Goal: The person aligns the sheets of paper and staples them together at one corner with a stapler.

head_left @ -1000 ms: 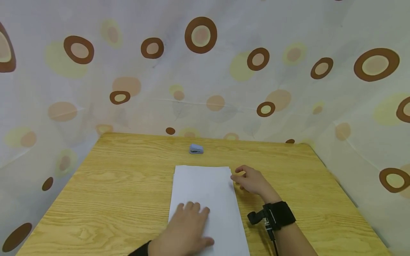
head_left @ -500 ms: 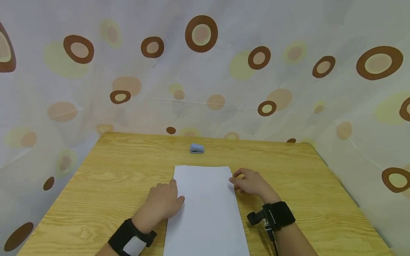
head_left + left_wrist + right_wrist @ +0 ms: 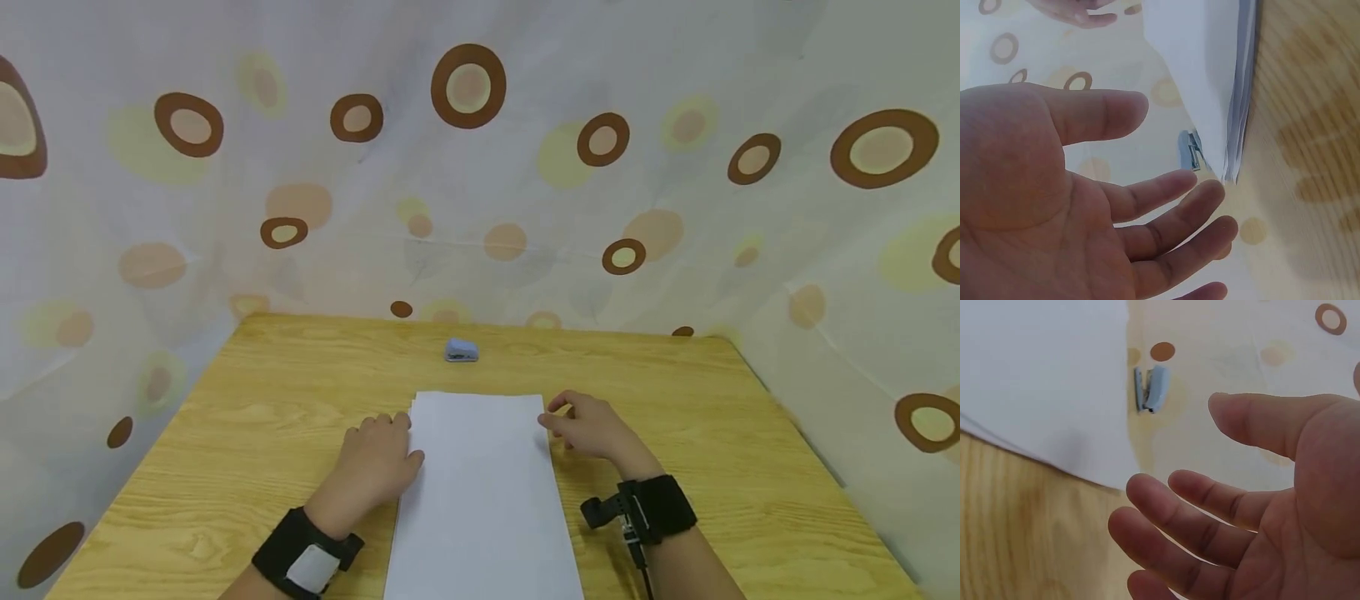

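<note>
A stack of white paper sheets (image 3: pixel 483 500) lies lengthwise on the table; the left wrist view shows several loose layers along its edge. Beside the stack's far left edge is my left hand (image 3: pixel 378 457), its fingertips right at the paper and its thumb over the top sheet. My right hand (image 3: pixel 588 425) stays by the far right edge, thumb and fingers apart and gently bent. Both palms show in the wrist views with nothing between thumb and fingers. Beyond the paper's far end sits a small light-blue stapler (image 3: pixel 461 350), also visible in the right wrist view.
The wood-grain table (image 3: pixel 285 375) reaches back to a pale curtain (image 3: pixel 510 192) patterned with brown rings and dots, which also hangs along both sides. Black camera straps sit on both wrists, and a cable (image 3: pixel 637 554) runs down from the right one.
My left hand has gone from lying on top of the paper to its left edge. The top sheet's far end has shifted slightly right. The right hand has barely moved.
</note>
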`<action>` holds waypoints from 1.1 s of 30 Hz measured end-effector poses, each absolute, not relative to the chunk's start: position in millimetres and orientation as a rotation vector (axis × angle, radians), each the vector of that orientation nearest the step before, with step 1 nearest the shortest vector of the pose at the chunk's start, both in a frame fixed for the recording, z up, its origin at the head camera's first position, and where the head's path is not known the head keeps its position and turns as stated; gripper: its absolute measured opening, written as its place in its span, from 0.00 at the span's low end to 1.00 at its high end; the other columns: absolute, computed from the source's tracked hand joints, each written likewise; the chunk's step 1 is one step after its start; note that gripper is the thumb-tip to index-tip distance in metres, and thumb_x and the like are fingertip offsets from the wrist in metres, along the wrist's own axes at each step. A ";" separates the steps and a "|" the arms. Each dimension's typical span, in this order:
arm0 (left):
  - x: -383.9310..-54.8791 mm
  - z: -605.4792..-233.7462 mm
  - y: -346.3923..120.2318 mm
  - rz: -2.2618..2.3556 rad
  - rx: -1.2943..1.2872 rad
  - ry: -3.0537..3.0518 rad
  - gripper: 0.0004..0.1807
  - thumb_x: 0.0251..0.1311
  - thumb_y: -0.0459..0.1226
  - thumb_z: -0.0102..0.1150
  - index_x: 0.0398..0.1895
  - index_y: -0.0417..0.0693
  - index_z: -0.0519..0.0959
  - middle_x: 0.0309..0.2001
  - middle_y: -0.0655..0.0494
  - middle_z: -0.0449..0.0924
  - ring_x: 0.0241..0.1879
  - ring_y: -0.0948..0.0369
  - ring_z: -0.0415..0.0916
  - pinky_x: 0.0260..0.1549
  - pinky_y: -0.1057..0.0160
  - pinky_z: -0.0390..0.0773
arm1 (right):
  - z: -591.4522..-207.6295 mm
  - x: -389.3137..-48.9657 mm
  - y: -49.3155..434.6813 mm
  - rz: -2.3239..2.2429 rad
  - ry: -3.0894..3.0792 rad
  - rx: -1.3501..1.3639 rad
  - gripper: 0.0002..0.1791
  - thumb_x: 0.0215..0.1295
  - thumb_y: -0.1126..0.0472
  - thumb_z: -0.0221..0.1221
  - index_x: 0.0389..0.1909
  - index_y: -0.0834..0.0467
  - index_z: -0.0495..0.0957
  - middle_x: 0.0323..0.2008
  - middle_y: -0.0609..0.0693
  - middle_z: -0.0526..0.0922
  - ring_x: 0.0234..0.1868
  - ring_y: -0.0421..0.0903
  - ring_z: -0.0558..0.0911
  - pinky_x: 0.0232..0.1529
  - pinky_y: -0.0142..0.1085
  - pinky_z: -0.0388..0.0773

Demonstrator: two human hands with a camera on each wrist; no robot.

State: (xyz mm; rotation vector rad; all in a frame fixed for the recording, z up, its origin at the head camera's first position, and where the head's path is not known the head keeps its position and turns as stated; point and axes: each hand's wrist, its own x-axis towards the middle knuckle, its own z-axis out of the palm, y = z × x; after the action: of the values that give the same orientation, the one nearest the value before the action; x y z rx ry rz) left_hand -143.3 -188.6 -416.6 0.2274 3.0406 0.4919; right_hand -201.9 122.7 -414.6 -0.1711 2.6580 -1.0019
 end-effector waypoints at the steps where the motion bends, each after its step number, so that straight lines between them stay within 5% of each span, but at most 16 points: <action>1: -145.5 -417.0 -187.4 0.490 0.235 3.049 0.23 0.66 0.43 0.66 0.55 0.34 0.79 0.44 0.39 0.82 0.45 0.44 0.79 0.45 0.42 0.77 | -411.9 -200.6 123.0 -1.009 2.659 -0.185 0.23 0.74 0.46 0.61 0.58 0.58 0.78 0.34 0.54 0.85 0.32 0.48 0.83 0.32 0.38 0.74; 14: -207.6 -409.2 -156.8 0.486 0.450 2.972 0.18 0.74 0.40 0.57 0.62 0.43 0.80 0.58 0.40 0.79 0.58 0.44 0.76 0.58 0.42 0.76 | -387.3 -170.0 90.9 -0.849 2.558 -0.784 0.21 0.70 0.50 0.67 0.57 0.57 0.78 0.41 0.48 0.87 0.37 0.43 0.83 0.39 0.36 0.80; 23: -229.0 -413.2 -135.6 0.450 0.619 2.872 0.23 0.75 0.43 0.57 0.68 0.45 0.77 0.69 0.40 0.73 0.67 0.40 0.73 0.63 0.40 0.75 | -391.8 -144.2 61.9 -0.684 2.491 -0.898 0.21 0.62 0.54 0.74 0.53 0.52 0.80 0.42 0.46 0.87 0.39 0.42 0.82 0.42 0.33 0.78; 33: -233.9 -422.0 -132.7 0.419 0.628 2.840 0.24 0.75 0.44 0.56 0.69 0.44 0.77 0.69 0.40 0.73 0.67 0.41 0.72 0.64 0.42 0.75 | -390.2 -123.5 34.7 -0.487 2.504 -0.932 0.26 0.52 0.48 0.79 0.51 0.45 0.81 0.42 0.38 0.82 0.38 0.35 0.77 0.42 0.30 0.76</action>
State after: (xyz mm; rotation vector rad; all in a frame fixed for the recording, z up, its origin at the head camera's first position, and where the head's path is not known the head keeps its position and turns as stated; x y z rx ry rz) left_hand -233.9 -132.7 -422.0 0.6281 2.8396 0.4194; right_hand -123.5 34.7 -390.2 -0.9315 2.5039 -0.4872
